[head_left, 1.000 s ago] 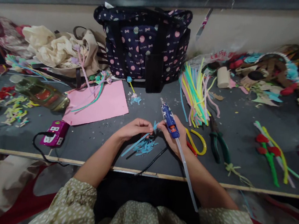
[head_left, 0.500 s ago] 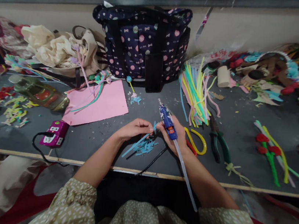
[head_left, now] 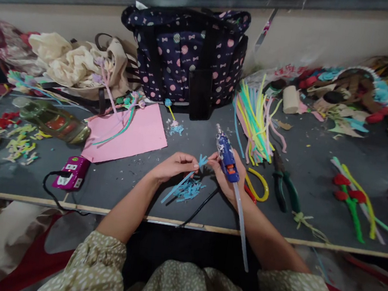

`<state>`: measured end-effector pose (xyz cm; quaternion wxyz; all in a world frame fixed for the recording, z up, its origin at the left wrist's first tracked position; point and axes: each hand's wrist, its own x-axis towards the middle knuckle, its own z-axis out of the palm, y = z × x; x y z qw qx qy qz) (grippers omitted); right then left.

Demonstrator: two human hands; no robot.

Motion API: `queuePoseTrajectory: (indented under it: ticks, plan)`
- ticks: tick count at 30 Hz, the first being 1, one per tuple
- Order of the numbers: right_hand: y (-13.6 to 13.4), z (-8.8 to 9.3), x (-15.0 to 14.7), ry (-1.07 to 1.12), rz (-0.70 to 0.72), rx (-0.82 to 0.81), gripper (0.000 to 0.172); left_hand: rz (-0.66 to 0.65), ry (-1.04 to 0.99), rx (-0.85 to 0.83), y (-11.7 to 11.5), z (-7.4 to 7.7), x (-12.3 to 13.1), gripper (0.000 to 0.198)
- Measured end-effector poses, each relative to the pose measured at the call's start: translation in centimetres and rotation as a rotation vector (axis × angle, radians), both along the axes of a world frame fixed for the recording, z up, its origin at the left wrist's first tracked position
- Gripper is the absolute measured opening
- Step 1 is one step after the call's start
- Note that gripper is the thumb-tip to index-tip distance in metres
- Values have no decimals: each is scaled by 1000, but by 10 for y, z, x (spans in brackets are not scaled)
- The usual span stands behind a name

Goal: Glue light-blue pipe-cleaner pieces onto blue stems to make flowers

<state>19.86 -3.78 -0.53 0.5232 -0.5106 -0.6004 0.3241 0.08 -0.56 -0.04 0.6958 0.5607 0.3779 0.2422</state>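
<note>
Nearest the camera are the person's olive, white-dotted sleeves [head_left: 90, 266], with both forearms reaching over the pale front edge of the dark grey bench [head_left: 313, 225]. The left hand [head_left: 172, 166] has its fingers [head_left: 191, 163] pressed together, pinching a thin light blue plastic straw [head_left: 178, 187] near its upper, fringed end; the straw slants down towards the person. Beneath it on the bench lies a small heap of light blue cut scraps [head_left: 189, 193]. The right hand [head_left: 228, 181] is just beside the left, its fingers curled round a blue hot-glue gun [head_left: 226, 156] with the nozzle aimed away from the person. Its fingertips meet the straw's fringed end, and a clear glue stick [head_left: 242, 229] juts from the gun's back over the bench edge. Just right of that hand lies a yellow loop-shaped handle [head_left: 260, 183], then green-handled pliers [head_left: 285, 185]. To the left, near the front edge, sits a magenta plug-in socket block [head_left: 71, 172] with a black cord. Farther back lie a pink paper sheet [head_left: 137, 137] and a bundle of multicoloured straws [head_left: 255, 118]. Against the wall stands a dark navy polka-dot fabric bag [head_left: 185, 53].
</note>
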Motion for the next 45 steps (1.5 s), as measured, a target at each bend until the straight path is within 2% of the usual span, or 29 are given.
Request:
queuePoseTrajectory:
  ticks: [8,31,39,45]
  plan:
    - [1,-4,0,-29,25,-19,15,33,-16,-7,0,-2,-1,35]
    - [0,-3,2,-90,65,-29,17,-14,5,45,1,-2,-1,33]
    - [0,1,-1,23,-41,-8,19,50,-57,10,1,-4,-2,34]
    - [0,-2,-2,133,0,41,18,179,-169,-46,2,-2,-1,37]
